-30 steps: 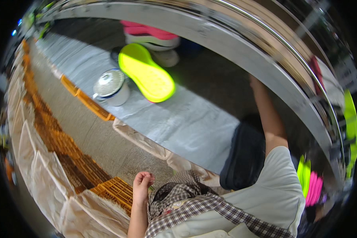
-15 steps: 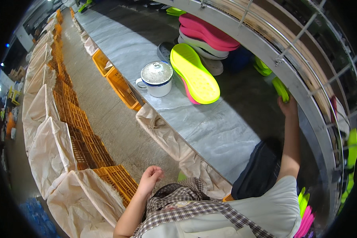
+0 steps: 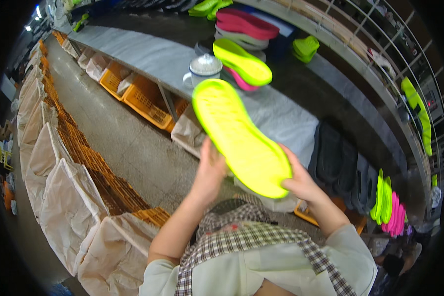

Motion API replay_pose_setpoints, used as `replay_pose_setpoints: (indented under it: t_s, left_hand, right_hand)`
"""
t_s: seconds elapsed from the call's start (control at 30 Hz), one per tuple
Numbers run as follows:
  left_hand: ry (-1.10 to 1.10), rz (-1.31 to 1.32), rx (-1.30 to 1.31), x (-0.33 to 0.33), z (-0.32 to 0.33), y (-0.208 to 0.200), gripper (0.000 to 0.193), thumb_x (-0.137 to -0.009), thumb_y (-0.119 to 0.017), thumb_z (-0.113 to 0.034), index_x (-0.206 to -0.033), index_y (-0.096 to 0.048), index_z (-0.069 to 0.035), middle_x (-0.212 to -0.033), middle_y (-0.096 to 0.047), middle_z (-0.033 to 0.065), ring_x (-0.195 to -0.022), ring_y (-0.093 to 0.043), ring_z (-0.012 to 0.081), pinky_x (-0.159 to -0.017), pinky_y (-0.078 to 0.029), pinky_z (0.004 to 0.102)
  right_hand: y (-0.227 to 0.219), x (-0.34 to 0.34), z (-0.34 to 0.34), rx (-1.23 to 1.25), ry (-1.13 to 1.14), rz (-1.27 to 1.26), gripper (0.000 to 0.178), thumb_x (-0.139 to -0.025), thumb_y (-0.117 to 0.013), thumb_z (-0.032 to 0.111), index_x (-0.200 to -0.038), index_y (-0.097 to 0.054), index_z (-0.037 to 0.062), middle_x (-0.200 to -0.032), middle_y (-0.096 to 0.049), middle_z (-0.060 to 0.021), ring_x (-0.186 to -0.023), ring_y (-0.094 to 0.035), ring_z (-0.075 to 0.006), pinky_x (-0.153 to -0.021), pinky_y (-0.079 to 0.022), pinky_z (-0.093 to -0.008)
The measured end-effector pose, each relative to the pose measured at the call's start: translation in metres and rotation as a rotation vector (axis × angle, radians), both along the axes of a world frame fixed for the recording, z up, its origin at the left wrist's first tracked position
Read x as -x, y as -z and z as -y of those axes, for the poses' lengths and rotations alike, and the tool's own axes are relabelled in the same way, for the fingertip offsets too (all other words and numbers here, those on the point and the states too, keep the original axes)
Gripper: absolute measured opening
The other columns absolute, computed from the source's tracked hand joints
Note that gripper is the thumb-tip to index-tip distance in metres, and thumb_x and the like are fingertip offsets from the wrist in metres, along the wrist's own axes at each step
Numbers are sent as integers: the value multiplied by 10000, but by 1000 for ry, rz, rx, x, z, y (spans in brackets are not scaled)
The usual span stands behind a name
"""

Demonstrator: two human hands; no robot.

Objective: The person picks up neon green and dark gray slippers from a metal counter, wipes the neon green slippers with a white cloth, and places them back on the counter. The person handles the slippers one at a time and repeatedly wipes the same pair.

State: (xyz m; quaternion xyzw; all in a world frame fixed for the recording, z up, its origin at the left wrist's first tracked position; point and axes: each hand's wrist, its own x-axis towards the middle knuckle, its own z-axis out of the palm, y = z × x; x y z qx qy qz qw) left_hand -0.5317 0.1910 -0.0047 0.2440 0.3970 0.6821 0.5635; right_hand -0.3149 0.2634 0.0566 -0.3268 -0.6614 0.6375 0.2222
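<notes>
A neon yellow-green shoe sole is held up in front of me, its inner face upward. My right hand grips its near end, thumb over the rim. At its left edge, my left hand is closed on the sole, with fingertips partly hidden and slightly blurred. Beyond, a second yellow-green sole rests over a pink sole on the grey table. Partly covered by the held sole, a white lidded mug stands beside them.
Stacked soles, red-pink over grey, lie farther back. Dark soles, then green soles and pink soles, line the table at right. Orange crates sit under the table edge; cloth-lined crates run along the left aisle.
My right hand has come back from the table's far right side with a yellow-green sole. The left hand, empty before, has risen to hold it too. The view has turned right.
</notes>
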Motion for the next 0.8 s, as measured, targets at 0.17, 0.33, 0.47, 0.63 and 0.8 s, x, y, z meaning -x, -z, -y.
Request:
replay_pose_setpoints:
  t_s: [0.17, 0.33, 0.47, 0.63, 0.8]
  left_hand:
    - [-254, 350, -187, 34, 33, 8, 519, -950, -479, -329, -1368, -302, -77, -1323, -440, 97, -1211, -443, 246, -1020, -365, 415]
    - [-197, 657, -200, 56, 71, 25, 528, -913, -519, -408, -1300, -416, -65, -1259, -512, 87, -1140, -513, 237, -972, -432, 410]
    - [-141, 818, -289, 58, 88, 26, 426, -914, -530, -351, -1199, -512, -36, -1148, -600, 118, -1027, -603, 238, -874, -524, 397]
    - [-192, 800, -272, 56, 99, 25, 412, -917, -525, -339, -1187, -518, -28, -1131, -609, 120, -1002, -616, 237, -854, -534, 396]
    - [-155, 779, -317, 57, 99, 29, 446, -917, -524, -336, -1227, -484, -19, -1186, -570, 148, -1081, -573, 250, -893, -511, 401]
  right_hand:
    - [2, 61, 42, -698, -328, 136, 848, -698, -639, 138, -1413, -204, -5, -1312, -309, -221, -1241, -351, -378, -1021, -318, -401]
    - [-11, 89, 65, -646, -519, -4, 1196, -545, -867, 378, -1433, -155, 10, -1410, -222, -207, -1321, -251, -347, -1078, -236, -406]
    - [-11, 102, 80, -689, -525, -33, 1194, -543, -864, 396, -1433, -163, 18, -1394, -247, -202, -1297, -285, -339, -1047, -287, -395]
    - [-11, 105, 85, -717, -549, -69, 1194, -542, -863, 404, -1433, -167, 19, -1387, -258, -199, -1282, -300, -332, -1034, -304, -393]
    - [-11, 100, 87, -761, -546, -97, 1156, -567, -855, 361, -1434, -169, 24, -1353, -280, -219, -1261, -323, -377, -1033, -311, -416]
